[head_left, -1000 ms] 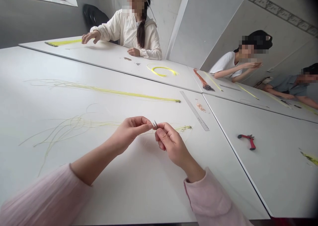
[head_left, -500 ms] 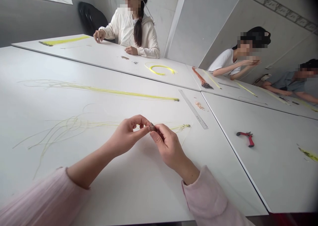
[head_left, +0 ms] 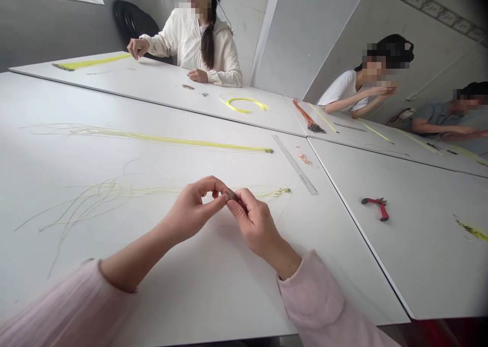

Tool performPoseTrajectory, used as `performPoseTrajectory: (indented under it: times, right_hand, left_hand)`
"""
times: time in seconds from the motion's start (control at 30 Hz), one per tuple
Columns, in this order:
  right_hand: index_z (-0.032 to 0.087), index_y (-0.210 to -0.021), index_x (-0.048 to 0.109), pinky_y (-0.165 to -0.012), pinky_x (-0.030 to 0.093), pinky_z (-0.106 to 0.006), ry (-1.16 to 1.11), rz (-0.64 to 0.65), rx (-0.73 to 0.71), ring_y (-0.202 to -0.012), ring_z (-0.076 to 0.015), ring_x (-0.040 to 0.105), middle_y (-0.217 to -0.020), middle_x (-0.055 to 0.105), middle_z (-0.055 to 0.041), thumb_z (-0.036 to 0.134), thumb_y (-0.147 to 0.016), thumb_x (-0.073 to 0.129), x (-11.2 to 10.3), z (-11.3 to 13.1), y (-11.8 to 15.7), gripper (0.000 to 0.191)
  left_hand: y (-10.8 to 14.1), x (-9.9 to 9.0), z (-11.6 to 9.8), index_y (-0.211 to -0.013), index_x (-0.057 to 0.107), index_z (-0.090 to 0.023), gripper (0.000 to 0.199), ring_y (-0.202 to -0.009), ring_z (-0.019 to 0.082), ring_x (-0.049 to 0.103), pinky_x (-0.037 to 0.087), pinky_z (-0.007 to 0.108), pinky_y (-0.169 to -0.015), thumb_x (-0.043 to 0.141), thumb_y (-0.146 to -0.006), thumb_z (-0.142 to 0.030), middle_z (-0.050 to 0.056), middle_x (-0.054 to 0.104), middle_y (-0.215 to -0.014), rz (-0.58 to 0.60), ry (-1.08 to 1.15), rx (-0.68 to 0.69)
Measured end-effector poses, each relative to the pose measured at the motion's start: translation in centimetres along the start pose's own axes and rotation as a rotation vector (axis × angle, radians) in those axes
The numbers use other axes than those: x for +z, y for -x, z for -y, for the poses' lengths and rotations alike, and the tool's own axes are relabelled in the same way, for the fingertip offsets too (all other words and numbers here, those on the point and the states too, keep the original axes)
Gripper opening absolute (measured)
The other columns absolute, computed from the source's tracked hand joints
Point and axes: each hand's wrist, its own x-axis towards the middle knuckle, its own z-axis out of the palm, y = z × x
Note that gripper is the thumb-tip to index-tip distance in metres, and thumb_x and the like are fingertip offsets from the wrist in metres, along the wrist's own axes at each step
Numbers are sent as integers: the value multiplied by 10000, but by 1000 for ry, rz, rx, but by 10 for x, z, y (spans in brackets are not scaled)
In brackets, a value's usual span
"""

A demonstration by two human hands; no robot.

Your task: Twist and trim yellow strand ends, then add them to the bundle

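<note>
My left hand (head_left: 196, 207) pinches thumb against fingers, above the middle of the white table. Meeting it tip to tip, my right hand (head_left: 257, 217) is also closed, thumb pressed on the curled forefinger. A small grey-brown piece (head_left: 231, 196) shows between the fingertips; its kind is too small to tell. Behind the hands lies a loose bundle of thin pale yellow strands (head_left: 110, 188), with small dark ends (head_left: 284, 191) just right of my right hand. Farther back, a straighter bundle of yellow strands (head_left: 183, 142) runs across the table.
A clear ruler (head_left: 294, 165) and a small pinkish pile (head_left: 304, 157) lie at the right. Red-handled pliers (head_left: 376, 207) rest on the adjoining table (head_left: 419, 265). Across sit several people, near a curved yellow bundle (head_left: 238, 109) and an orange bundle (head_left: 305, 115).
My hands keep their pinch with only slight finger shifts. The whole view has drifted a little. Across the table, one person's hand has moved left, towards the yellow bundle.
</note>
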Motion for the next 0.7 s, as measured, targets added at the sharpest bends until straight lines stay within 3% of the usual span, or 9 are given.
performPoseTrajectory:
  times: [0.27,0.5,0.7]
  right_hand:
    - [202,-784,445,-519,271,-241,12,-7,4,-527,-94,304,-598,345,56,359,-931,398,-1,-2,-2,221]
    - [202,-856,447,-526,292,-238,-117,-46,58,-547,-96,341,-643,383,51,392,-916,424,-2,2,-1,201]
    - [204,-845,448,-507,267,-239,-55,10,39,-529,-96,342,-620,369,55,381,-916,427,0,2,0,191]
  left_hand:
    - [2,1,-1,-759,582,-218,165,-786,146,506,383,279,-719,529,-852,-344,-8,596,-814,-13,-18,-16]
    - [1,-2,-7,-777,582,-209,208,-826,177,541,402,306,-741,533,-841,-401,21,620,-845,-2,14,-55]
    - [1,-2,-7,-788,618,-212,195,-828,180,559,427,309,-756,535,-838,-381,26,633,-856,-19,-4,-36]
